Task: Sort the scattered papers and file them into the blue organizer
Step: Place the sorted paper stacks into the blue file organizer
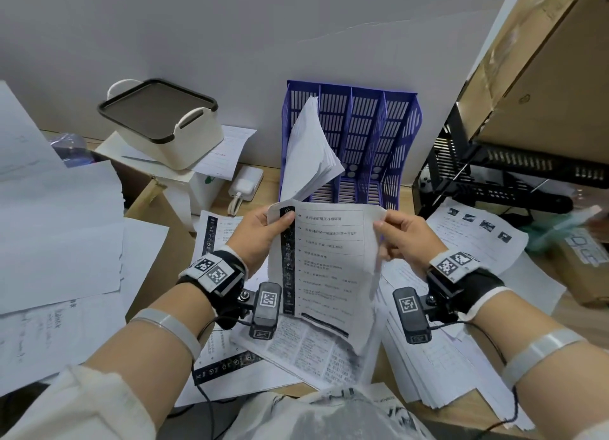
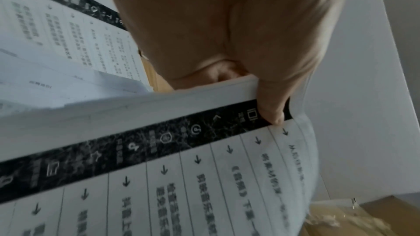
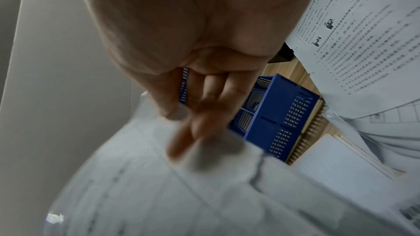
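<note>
Fingers (image 1: 392, 224) of right hand (image 1: 407, 238) and left hand (image 1: 255, 235) pinching top corners of a printed sheet (image 1: 324, 268), held upright above the desk (image 1: 389, 367). Light, floppy, easily creased; best gripped by both edges. Beyond, blue organizer (image 1: 369, 136), papers (image 1: 309, 149) in leftmost slot.

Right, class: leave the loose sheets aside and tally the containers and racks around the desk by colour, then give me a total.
Blue: 1, the blue slotted plastic organizer holding a sheaf of papers in its leftmost slot
Cream: 1, the cream plastic bin with a dark rim
Black: 1, the black mesh metal rack
Brown: 3, the brown cardboard boxes
Total: 6
</note>
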Action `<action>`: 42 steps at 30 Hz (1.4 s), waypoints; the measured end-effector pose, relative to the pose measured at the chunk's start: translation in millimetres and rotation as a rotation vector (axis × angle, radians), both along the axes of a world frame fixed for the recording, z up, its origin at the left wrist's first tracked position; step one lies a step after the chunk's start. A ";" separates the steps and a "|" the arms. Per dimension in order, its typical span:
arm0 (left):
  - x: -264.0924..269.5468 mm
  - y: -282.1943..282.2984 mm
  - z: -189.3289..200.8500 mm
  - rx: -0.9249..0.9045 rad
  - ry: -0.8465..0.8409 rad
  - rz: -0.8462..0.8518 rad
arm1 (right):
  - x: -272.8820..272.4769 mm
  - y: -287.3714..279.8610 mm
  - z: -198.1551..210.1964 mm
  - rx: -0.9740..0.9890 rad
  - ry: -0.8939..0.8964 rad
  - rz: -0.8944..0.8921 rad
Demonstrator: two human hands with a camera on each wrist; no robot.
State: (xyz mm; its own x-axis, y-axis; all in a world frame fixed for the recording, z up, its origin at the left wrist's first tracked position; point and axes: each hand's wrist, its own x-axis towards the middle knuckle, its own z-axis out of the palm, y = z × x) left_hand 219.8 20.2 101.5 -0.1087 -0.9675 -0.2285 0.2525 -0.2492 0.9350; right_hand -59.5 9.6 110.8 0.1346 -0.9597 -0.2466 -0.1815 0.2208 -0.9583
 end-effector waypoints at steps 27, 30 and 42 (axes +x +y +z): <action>81.9 46.9 -119.9 0.784 -0.998 0.544 | 2.0 -19.2 -14.2 -0.069 0.106 -0.182; 91.7 46.3 -119.3 0.763 -0.960 0.411 | 3.0 -18.4 -12.4 -0.075 0.096 -0.159; 86.5 43.8 -83.5 0.310 -0.750 0.569 | 24.0 -32.6 -9.1 -0.115 0.080 -0.074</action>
State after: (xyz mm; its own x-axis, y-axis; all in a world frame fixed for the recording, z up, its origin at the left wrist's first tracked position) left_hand 306.3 64.0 17.9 0.6299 -0.7164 -0.3000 -0.2201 -0.5350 0.8156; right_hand -35.6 -23.0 101.7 0.0470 -0.9888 -0.1417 -0.2453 0.1261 -0.9612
